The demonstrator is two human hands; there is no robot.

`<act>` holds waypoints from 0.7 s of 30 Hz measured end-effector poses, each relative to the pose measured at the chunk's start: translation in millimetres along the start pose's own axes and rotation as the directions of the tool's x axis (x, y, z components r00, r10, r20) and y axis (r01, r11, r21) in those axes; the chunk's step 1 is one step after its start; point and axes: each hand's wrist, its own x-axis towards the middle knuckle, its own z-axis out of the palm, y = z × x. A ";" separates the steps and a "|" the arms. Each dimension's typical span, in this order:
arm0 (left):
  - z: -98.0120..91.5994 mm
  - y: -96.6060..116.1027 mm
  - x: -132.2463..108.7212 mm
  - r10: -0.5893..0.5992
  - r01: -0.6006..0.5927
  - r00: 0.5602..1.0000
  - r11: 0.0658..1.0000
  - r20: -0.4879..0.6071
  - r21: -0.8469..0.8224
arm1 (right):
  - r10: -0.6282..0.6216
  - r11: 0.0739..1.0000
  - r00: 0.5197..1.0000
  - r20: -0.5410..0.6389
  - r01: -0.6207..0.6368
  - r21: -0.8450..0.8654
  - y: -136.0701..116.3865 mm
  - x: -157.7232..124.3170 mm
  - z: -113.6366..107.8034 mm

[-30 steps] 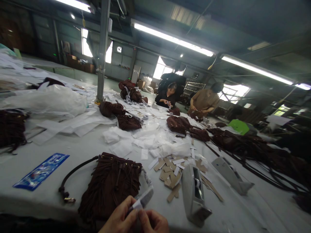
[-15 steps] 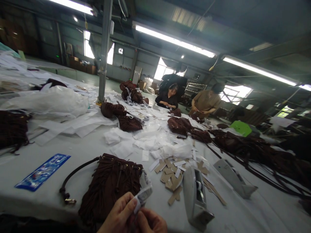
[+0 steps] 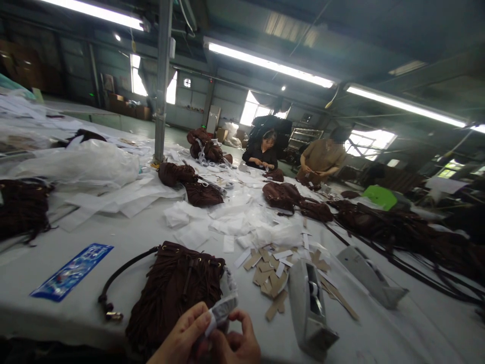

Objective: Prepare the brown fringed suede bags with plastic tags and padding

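A dark brown fringed drawstring bag (image 3: 178,283) lies on the table in front of me, its short strap (image 3: 123,265) curving out to the left with a metal clasp at the end. Beside its right edge, my left hand (image 3: 185,331) pinches a strip in white and clear wrapping (image 3: 223,306) between thumb and fingers. My right hand (image 3: 238,336) is close against the lower end of that strip, fingers bent around it and the index finger raised. What lies inside the wrapping, and the right fingertips' exact contact, I cannot make out.
Two grey tape dispensers (image 3: 312,308) (image 3: 373,278) stand at the right, near loose cardboard strips (image 3: 267,273). A blue printed packet (image 3: 71,273) lies left. Further back are white paper sheets (image 3: 125,199), more brown bags (image 3: 204,192), a metal post (image 3: 159,101) and two people (image 3: 322,159).
My right hand's index finger has lifted away from the strip and its fingers have spread a little. My left hand keeps its pinch. The view has shifted slightly.
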 end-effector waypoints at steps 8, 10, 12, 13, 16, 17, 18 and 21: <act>-14.4 -3.9 7.6 -0.047 0.046 0.999 0.998 -0.012 -0.036 | -0.771 0.423 0.545 0.328 0.825 -0.375 -21.1 28.3 -20.4; -17.0 -5.3 11.2 -0.032 0.031 0.999 0.998 -0.019 -0.047 | -0.840 0.204 0.351 0.413 0.911 -0.359 -34.4 31.7 -21.4; -18.9 -4.3 12.7 -0.027 0.027 1.000 0.999 -0.003 -0.034 | -0.847 0.086 0.258 0.465 0.930 -0.358 -43.5 32.9 -21.1; -19.9 -3.2 13.0 -0.012 0.012 1.000 1.000 -0.002 -0.021 | -0.838 0.058 0.242 0.488 0.931 -0.361 -45.7 33.0 -20.5; -23.7 -0.3 13.0 0.080 -0.079 0.996 0.996 -0.042 0.030 | -0.789 0.026 0.245 0.564 0.929 -0.369 -45.8 33.1 -18.1; -25.1 -0.1 13.2 0.107 -0.105 0.993 0.994 -0.057 0.043 | -0.777 0.019 0.251 0.577 0.926 -0.377 -45.1 33.4 -17.2; -26.3 -0.5 13.5 0.122 -0.118 0.991 0.992 -0.064 0.051 | -0.771 0.009 0.251 0.585 0.923 -0.385 -44.6 33.7 -16.5; -26.8 -3.6 14.6 0.077 -0.074 0.996 0.995 -0.037 0.069 | -0.778 -0.045 0.212 0.592 0.920 -0.390 -45.1 35.0 -15.4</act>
